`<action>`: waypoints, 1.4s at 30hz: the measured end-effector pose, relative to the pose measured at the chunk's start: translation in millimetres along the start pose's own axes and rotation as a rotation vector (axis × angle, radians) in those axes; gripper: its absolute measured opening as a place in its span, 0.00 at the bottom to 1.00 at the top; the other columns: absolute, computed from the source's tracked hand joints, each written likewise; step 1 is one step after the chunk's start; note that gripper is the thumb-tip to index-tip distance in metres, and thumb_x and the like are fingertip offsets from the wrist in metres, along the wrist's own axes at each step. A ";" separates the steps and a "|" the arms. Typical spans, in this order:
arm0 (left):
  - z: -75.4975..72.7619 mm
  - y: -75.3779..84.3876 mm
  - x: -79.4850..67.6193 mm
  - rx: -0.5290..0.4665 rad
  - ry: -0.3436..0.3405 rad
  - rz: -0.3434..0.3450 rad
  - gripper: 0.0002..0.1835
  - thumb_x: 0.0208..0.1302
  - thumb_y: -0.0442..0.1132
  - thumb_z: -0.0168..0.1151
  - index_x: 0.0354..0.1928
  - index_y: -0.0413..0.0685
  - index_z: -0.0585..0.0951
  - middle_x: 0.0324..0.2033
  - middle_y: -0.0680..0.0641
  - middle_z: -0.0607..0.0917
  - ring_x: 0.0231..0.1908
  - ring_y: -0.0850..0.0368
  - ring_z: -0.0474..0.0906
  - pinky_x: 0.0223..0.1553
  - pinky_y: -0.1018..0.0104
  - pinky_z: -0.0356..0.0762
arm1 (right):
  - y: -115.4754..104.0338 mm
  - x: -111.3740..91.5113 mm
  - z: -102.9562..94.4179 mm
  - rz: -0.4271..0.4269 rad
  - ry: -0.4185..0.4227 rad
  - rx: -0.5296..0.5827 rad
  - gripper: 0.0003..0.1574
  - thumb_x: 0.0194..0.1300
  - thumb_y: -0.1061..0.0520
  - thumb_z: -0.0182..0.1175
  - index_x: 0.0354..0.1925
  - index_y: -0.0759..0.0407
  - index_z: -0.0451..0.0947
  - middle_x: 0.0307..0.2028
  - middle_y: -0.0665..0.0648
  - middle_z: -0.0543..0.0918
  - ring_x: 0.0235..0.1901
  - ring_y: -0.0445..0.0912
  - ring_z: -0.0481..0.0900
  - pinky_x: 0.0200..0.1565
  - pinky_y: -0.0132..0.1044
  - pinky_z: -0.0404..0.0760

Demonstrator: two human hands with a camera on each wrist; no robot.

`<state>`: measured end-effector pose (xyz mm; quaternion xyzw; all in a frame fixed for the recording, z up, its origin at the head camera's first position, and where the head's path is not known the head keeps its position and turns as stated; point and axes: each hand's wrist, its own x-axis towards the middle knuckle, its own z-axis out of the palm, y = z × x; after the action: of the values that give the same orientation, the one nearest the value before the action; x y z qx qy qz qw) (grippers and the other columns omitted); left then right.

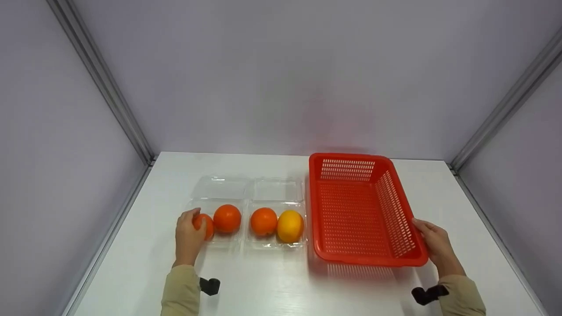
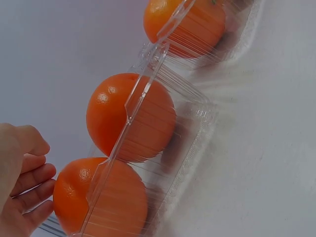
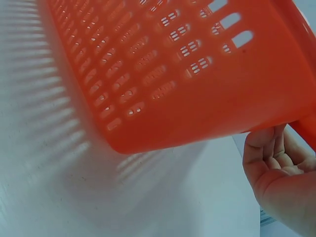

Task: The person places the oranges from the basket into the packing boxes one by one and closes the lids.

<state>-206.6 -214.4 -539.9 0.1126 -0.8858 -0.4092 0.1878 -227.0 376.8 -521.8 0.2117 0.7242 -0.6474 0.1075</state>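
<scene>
One hand (the left) [image 1: 189, 233] curves spread beside fruit [image 1: 208, 225]; right hand [image 1: 438, 246] pinches basket rim [image 1: 369, 260].

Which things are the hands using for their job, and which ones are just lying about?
Probably for the job:
red basket, gripped by the right hand
leftmost orange fruit, with the left hand at it
two other orange fruits
yellow fruit
clear plastic boxes under the fruit

Just around, no loose extras that I see:
white table
pale walls
grey metal strips
</scene>
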 end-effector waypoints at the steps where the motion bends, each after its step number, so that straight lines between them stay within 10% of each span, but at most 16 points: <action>1: 0.2 1.4 -0.3 -0.002 -0.003 -0.003 0.18 0.63 0.29 0.56 0.55 0.30 0.76 0.52 0.31 0.78 0.56 0.37 0.73 0.65 0.46 0.71 | -0.6 -0.8 0.1 -0.007 0.010 -0.020 0.41 0.64 0.38 0.59 0.65 0.61 0.66 0.29 0.36 0.82 0.33 0.32 0.82 0.39 0.28 0.84; 42: 14.2 22.2 -6.1 -0.021 -0.043 0.034 0.16 0.63 0.32 0.59 0.52 0.35 0.78 0.50 0.36 0.83 0.53 0.42 0.78 0.62 0.49 0.75 | -28.7 -37.4 23.9 -0.289 0.386 -0.420 0.19 0.65 0.57 0.60 0.48 0.72 0.77 0.22 0.41 0.77 0.24 0.29 0.70 0.28 0.23 0.74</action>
<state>-208.1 -188.3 -532.8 0.0865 -0.8870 -0.4177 0.1768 -209.4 345.0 -483.5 0.1988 0.8717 -0.4401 -0.0838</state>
